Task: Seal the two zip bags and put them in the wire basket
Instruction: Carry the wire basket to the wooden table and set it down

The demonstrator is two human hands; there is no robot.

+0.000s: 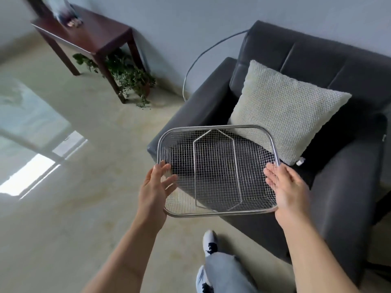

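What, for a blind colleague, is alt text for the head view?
The left hand and right hand hold an empty wire basket by its sides, over a dark sofa with a pale cushion.

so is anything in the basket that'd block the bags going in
Nothing visible lies in the wire basket. The left hand and right hand hold its sides above the sofa. No bags are in view.

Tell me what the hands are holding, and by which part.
The wire basket, carried between both hands: the left hand presses against its left side wall, the right hand against its right side wall.
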